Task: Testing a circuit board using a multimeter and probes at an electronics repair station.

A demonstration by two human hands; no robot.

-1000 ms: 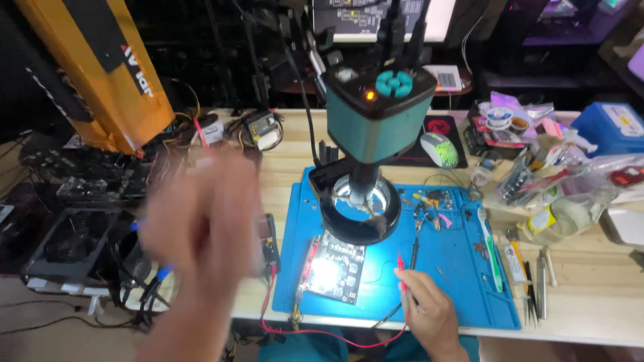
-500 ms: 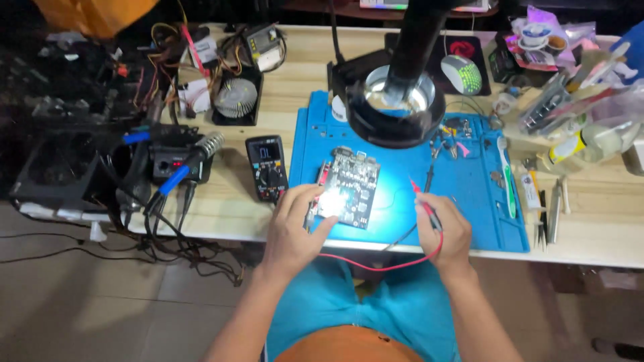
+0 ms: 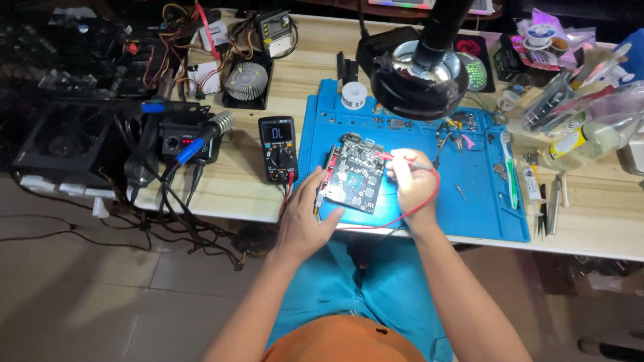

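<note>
A dark circuit board (image 3: 353, 174) lies on the blue work mat (image 3: 476, 208) at the table's front. My left hand (image 3: 305, 214) rests on the mat against the board's lower left edge, holding it steady. My right hand (image 3: 412, 184) grips a red multimeter probe (image 3: 402, 159), its tip touching the board's upper right part. The probe's red lead (image 3: 416, 213) loops under my right wrist. A black multimeter (image 3: 277, 147) with a lit screen lies left of the mat.
A microscope with a ring light (image 3: 419, 74) stands over the mat's back. A soldering station with a blue-handled iron (image 3: 191, 137), a round heatsink fan (image 3: 245, 80) and tangled cables lie left. Tweezers, a green-handled tool (image 3: 511, 177) and bottles lie right.
The view has dropped from the microscope head to the board. My left hand came down from in front of the camera onto the board's edge. My right hand moved the probe onto the board.
</note>
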